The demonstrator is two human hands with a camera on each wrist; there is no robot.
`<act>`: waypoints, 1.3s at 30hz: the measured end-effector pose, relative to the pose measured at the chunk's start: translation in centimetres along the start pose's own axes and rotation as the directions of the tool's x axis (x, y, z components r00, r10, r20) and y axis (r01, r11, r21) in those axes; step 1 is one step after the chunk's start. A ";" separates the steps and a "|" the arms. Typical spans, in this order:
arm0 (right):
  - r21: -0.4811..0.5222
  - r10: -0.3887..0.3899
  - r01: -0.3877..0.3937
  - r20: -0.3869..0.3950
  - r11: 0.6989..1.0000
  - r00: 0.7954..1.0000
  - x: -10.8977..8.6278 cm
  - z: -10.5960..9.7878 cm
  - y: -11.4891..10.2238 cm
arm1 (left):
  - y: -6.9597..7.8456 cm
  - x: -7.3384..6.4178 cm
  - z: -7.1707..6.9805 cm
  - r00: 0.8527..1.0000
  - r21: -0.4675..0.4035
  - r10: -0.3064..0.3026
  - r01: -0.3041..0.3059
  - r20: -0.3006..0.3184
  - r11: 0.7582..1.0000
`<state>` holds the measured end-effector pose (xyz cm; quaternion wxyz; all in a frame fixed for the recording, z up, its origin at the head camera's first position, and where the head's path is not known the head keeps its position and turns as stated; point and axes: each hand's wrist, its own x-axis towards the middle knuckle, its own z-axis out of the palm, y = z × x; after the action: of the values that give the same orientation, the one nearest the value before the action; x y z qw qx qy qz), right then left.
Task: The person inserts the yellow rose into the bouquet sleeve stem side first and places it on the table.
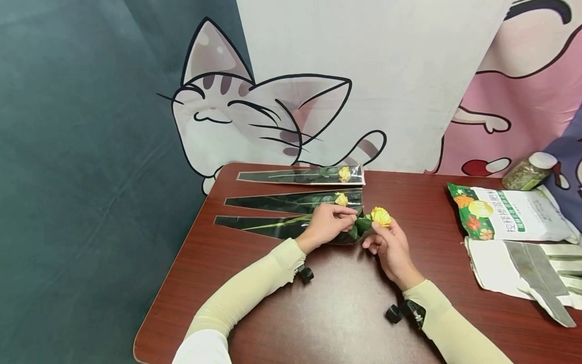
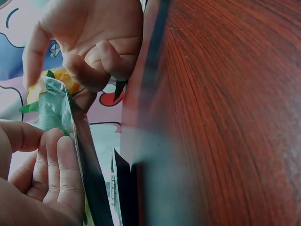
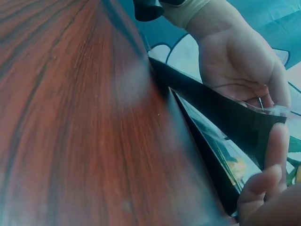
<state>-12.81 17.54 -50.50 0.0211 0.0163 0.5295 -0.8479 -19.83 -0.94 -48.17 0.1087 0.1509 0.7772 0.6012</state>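
In the head view, my left hand pinches the open end of the nearest clear-and-black flower sleeve, where green leaves stick out. A yellow rose extends beyond that end, its stem lying inside the sleeve. My right hand holds the bloom between thumb and fingers. The left wrist view shows a leaf under clear film at the left fingertips. In the right wrist view the sleeve's black back is raised off the table. Two more sleeves with yellow roses lie behind.
At the table's right are a green-and-white printed bag, a white-lidded jar and a white-and-grey work glove. A cartoon-cat cloth hangs behind the reddish-brown table.
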 end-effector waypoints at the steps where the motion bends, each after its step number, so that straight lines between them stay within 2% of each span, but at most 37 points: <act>1: 0.009 -0.009 0.009 0.024 1.000 1.000 -0.1 -0.1 0.0 | 0.0 0.0 0.0 1.000 -0.002 0.002 -0.002 -0.003 1.000; 6: 0.010 -0.029 0.029 0.089 1.000 0.996 -0.4 -0.6 -0.1 | 0.1 -0.1 0.0 1.000 -0.012 -0.006 0.006 0.001 1.000; 14: -0.045 -0.023 0.025 0.059 0.999 0.998 -0.5 -1.0 0.0 | 0.1 -0.4 0.1 1.000 -0.003 -0.029 0.028 -0.002 1.000; 25: -0.118 0.004 0.005 0.077 0.993 0.997 -0.1 -1.1 -0.2 | 0.3 -0.5 0.2 0.999 -0.013 -0.032 0.032 -0.005 0.999; 31: -0.209 0.024 -0.008 0.072 0.978 0.997 0.2 -1.5 -0.3 | 0.2 -0.6 0.3 0.999 0.009 -0.040 0.040 -0.006 0.999; 39: -0.333 0.021 0.009 0.085 0.943 0.996 0.3 -1.8 -0.5 | 0.1 -0.6 0.4 0.999 -0.005 -0.028 0.028 -0.017 1.000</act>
<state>-13.15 19.35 -50.83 0.0492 -0.0230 0.6639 -0.7459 -19.16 -0.77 -48.22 0.1109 0.1349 0.7786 0.6027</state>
